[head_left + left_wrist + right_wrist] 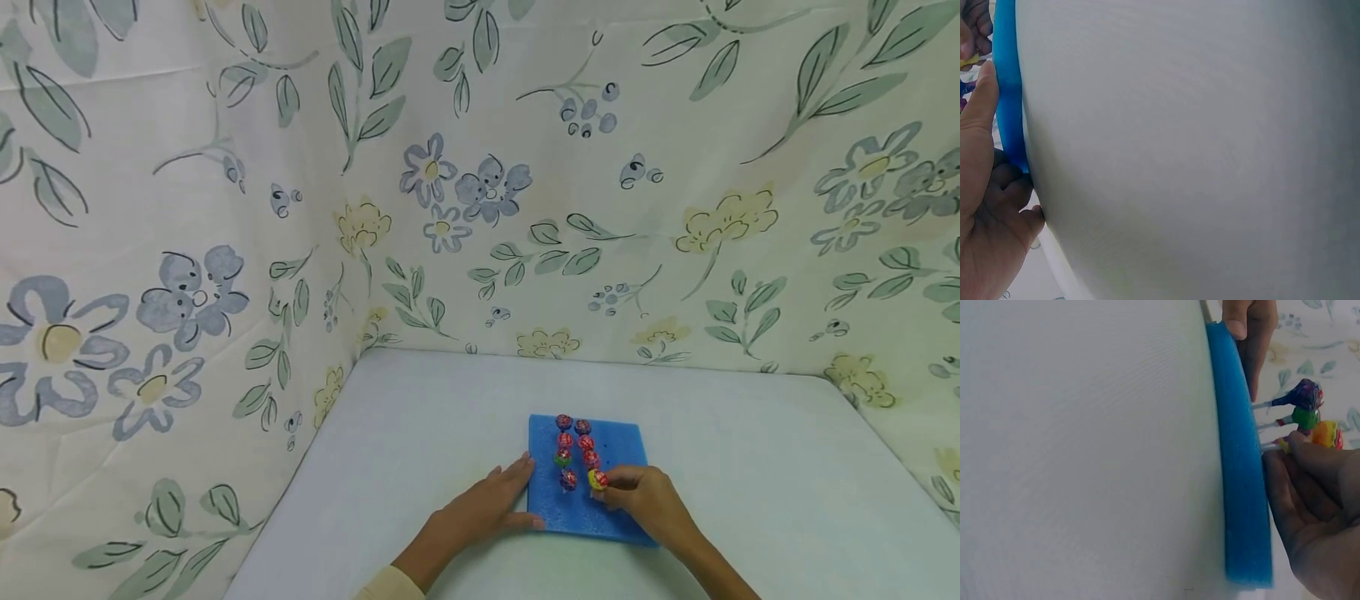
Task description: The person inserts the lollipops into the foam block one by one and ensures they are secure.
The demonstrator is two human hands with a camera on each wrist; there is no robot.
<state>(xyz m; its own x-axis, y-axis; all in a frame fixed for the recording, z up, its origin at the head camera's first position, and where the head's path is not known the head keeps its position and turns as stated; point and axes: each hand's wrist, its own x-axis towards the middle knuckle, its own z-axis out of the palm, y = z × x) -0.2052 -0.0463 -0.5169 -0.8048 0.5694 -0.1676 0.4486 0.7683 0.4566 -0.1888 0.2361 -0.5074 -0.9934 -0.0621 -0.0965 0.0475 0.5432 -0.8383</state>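
Note:
A blue foam board [553, 504] lies on the white table with two rows of wrapped lollipops standing in it by their sticks. My right hand [651, 500] pinches the yellow-and-red lollipop [1327, 434] at the near end of the right row, just below its wrapped head. That lollipop's stick meets the board's top. Straight fingers of my left hand [487, 504] lie along the board's left edge, while the thumb touches its front edge. In the left row stand a purple lollipop [568, 480] and a green one [562, 457], with others behind.
White table [420, 417] surface surrounds the board. Behind and to the left hangs a floral cloth [525, 275]. Small dark holes show in the board's right part.

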